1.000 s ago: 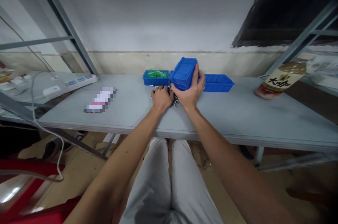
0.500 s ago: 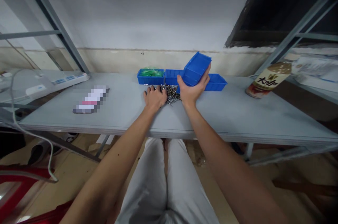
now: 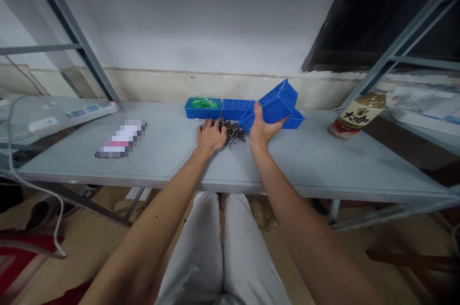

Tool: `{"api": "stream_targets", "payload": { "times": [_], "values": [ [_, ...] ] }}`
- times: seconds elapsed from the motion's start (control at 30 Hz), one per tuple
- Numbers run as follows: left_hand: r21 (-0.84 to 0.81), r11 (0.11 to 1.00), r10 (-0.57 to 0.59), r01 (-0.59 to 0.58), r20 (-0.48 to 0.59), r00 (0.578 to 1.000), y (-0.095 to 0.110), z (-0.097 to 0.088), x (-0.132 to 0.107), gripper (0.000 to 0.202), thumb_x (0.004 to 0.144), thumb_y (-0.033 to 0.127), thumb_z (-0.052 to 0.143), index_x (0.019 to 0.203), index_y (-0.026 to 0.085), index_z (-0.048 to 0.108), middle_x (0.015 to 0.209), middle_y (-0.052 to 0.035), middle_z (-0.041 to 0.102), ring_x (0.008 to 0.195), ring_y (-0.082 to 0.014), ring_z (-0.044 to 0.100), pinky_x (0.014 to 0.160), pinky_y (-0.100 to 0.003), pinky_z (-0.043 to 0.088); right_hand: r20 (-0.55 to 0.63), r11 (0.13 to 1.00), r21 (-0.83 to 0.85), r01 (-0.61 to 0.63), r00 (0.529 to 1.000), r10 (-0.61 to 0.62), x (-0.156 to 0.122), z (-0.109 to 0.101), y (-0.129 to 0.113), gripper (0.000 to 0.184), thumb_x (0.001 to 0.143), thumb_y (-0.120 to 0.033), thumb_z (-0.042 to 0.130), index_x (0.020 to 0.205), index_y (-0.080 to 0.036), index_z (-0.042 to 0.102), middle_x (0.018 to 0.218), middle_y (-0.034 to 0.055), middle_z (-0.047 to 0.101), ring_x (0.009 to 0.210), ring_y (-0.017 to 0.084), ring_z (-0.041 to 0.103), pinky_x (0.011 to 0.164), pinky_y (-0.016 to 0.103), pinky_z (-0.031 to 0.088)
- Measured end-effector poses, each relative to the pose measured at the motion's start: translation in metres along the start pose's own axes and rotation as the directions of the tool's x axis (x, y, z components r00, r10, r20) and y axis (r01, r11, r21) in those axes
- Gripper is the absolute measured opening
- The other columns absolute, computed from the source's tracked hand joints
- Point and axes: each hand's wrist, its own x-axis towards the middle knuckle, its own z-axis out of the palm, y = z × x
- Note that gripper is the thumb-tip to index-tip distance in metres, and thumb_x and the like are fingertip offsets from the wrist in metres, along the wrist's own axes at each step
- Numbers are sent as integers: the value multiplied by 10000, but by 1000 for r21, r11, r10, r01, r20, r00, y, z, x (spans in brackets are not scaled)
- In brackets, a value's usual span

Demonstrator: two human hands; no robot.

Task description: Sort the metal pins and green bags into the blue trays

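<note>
My right hand [image 3: 263, 129] grips a blue plastic bin [image 3: 276, 103] from below, its thumb up along one side. The bin is tilted, with its low end down by a loose pile of metal screws or nails [image 3: 233, 133] on the table. At the left of this pile, my left hand [image 3: 211, 136] lies palm down with fingers spread, touching its edge. Behind the pile stand a blue bin holding green pieces [image 3: 203, 103] and a second blue bin [image 3: 237, 107]. A third blue bin [image 3: 295, 122] is partly hidden behind the tilted one.
On the grey table [image 3: 161, 152] a phone [image 3: 122, 138] lies at the left, near a white power strip [image 3: 75, 116]. A labelled drink bottle [image 3: 357, 114] stands at the right. Metal frame posts [image 3: 77, 32] rise at both sides, and a wall closes off the back.
My right hand has turned the bin so that it tips further toward the pile. The left hand stays by the screws with little movement. The view has shifted slightly.
</note>
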Motion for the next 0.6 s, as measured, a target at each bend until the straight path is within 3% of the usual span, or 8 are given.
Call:
{"api": "stream_targets", "payload": {
  "times": [0.1,0.4,0.6],
  "values": [
    [5,1000,2,-2,21,1000,-1,2,1,560,930,457,283,1424,227,416,1502,-107,375,1424,-290,255,1129,-522,213,-105,994,58,-93,990,99,0,0,-6,947,785,-550,589,1489,-172,81,1368,177,437,1241,285,503,1028,574,395],
    [50,995,-88,87,11,996,0,0,-1,670,901,521,312,1443,133,376,1519,-197,302,1439,-323,195,1134,-551,181,-95,975,109,-193,975,203,0,0,-9,843,802,-565,545,1442,-121,222,1305,172,520,1197,263,555,1005,510,453],
    [92,979,-182,181,4,983,-1,1,0,773,870,605,307,1438,84,376,1536,-217,245,1437,-405,117,1128,-602,144,-93,953,212,-217,966,241,5,-16,-8,864,732,-575,610,1389,-117,287,1299,175,534,1152,258,585,1020,511,435]
  ]
}}
